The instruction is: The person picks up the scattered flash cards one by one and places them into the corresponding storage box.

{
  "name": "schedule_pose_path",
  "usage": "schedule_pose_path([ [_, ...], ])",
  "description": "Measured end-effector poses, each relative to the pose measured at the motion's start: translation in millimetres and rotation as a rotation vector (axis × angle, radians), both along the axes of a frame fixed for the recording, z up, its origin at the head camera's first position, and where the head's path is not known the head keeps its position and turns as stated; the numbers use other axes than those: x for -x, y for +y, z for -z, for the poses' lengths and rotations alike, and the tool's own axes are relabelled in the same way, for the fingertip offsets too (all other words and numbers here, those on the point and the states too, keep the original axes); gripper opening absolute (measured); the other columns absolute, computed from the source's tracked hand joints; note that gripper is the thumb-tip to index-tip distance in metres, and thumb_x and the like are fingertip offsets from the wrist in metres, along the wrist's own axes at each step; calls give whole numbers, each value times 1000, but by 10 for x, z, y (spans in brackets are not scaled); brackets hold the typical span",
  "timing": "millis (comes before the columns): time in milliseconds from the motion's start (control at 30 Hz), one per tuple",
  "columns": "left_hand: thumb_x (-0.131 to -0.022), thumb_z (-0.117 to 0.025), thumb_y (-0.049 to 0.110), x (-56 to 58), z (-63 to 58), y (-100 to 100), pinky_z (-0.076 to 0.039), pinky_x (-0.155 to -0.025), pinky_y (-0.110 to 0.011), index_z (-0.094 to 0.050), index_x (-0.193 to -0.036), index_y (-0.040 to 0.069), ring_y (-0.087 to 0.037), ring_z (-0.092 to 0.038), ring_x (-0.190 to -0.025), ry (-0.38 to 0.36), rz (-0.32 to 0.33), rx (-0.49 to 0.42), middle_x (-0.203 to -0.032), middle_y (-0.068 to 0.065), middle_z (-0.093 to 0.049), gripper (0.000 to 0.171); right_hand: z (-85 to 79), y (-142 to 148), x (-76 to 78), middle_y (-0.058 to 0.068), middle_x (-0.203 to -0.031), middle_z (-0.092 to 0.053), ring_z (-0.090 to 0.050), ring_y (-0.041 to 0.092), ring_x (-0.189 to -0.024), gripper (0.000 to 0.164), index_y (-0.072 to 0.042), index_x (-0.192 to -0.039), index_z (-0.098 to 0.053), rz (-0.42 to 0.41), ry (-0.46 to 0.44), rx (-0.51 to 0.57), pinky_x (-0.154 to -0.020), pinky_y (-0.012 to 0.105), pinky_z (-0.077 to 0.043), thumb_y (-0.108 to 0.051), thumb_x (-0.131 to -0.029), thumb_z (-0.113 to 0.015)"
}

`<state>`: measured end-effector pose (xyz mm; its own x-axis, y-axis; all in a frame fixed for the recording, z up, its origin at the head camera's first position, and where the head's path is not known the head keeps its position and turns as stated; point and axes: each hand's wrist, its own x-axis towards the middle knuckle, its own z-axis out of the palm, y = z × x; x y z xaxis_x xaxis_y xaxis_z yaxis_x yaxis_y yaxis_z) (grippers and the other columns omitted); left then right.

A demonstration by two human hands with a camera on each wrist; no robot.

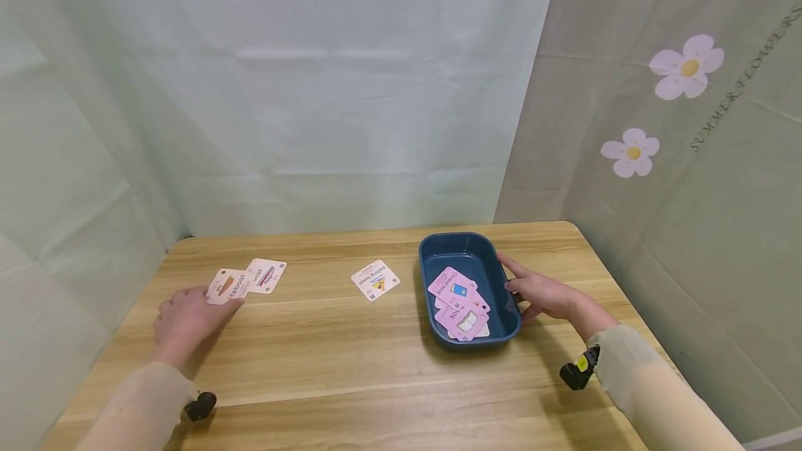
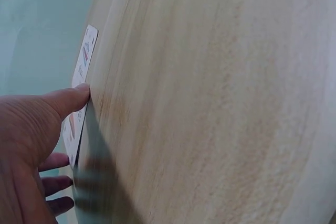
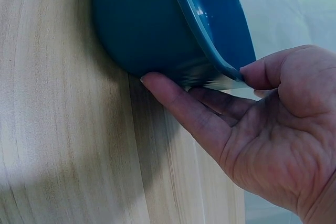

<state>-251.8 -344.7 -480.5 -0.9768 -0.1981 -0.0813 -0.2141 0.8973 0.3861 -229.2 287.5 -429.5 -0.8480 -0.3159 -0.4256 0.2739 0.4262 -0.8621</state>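
At the table's left my left hand (image 1: 188, 315) pinches the near left edge of a white "lifeboat" card (image 1: 225, 285) between thumb and fingers. That card overlaps a second card (image 1: 268, 275) with a ship picture. My right hand (image 1: 546, 296) holds the right side of a dark blue tray (image 1: 466, 255), with fingers against its outer wall and a fingertip at the rim. Several pink cards (image 1: 465, 319) lie overlapping inside the tray, "Chinese book" among them. Between hand and tray, a "sailing boat" card (image 1: 376, 280) lies on the table.
The wooden table (image 1: 326, 381) ends at a pale hanging cloth (image 1: 351, 124) behind and at the left. A patterned curtain with flowers (image 1: 688, 67) hangs along the right side. Each wrist carries a small black device.
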Motion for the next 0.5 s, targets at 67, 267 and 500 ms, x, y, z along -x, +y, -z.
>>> schedule_pose_path([
  [67,-87,-63,72,8,-1,1,-35,-86,-68,-39,-143,-15,-59,-36,-112,4,-17,-13,-130,-43,-38,106,-4,-5,-1,27,-167,1,-37,55,-137,73,-25,-166,2,-2,2,1,-83,56,-58,-10,-106,-38],
  [267,-84,-70,69,45,19,-7,-36,-86,-68,-31,-148,-15,-57,-35,-113,7,-59,-47,-133,-44,-36,113,3,-8,1,27,-167,1,-33,55,-139,74,-25,-166,2,3,-7,22,-83,56,-58,-9,-106,-38],
  [500,-85,-74,61,72,31,-19,-37,-86,-68,-28,-150,-15,-59,-35,-115,22,-83,-88,-132,-44,-37,110,20,0,7,27,-167,1,-33,54,-138,74,-25,-166,1,6,-9,28,-83,57,-58,-9,-105,-38],
])
